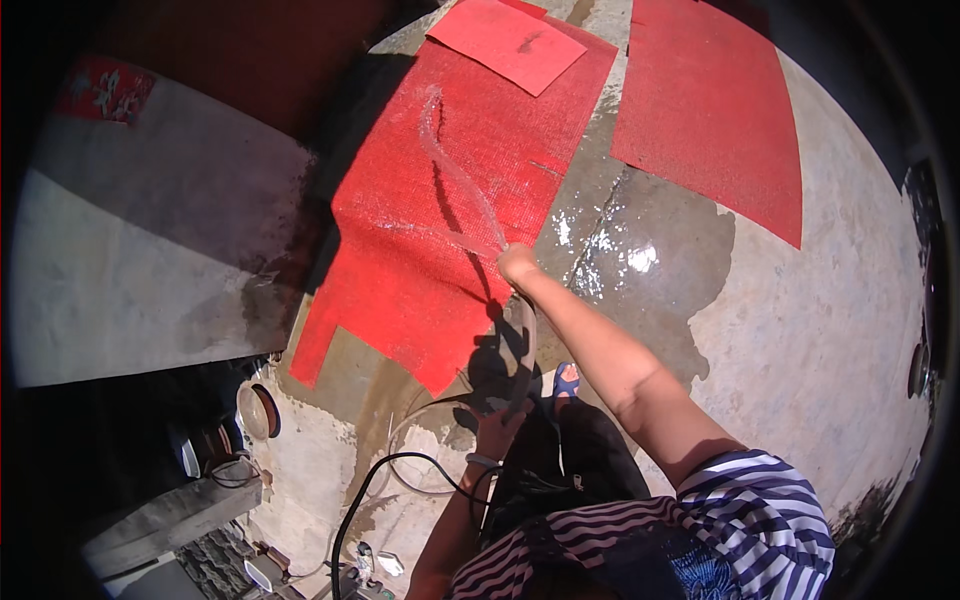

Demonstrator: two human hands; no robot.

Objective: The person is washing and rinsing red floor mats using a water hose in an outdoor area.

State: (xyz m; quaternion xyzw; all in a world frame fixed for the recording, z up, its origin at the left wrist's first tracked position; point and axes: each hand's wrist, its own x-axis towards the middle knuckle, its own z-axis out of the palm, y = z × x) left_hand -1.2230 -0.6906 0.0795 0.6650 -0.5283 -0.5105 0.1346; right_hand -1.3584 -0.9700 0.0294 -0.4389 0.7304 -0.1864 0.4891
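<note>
My right hand (517, 264) is closed around the outlet end of a pale hose (529, 330), its arm stretched forward. Two streams of water (463, 174) leave that hand and fall on a large red mat (390, 277) lying on the concrete. Nearer my body, my left hand (501, 429) grips the same hose lower down, partly in shadow. A pale band circles that wrist. From there the hose runs left and loops over the ground. A smaller red mat piece (510, 45) lies over the far end of the large mat.
Another red mat (709, 112) lies to the right, beyond wet, shining concrete (622, 240). A wall (172, 225) stands at left. A black cable (360, 495) curves beside my left arm. Near it are a round basin-like object (257, 411) and a grey ledge (180, 506).
</note>
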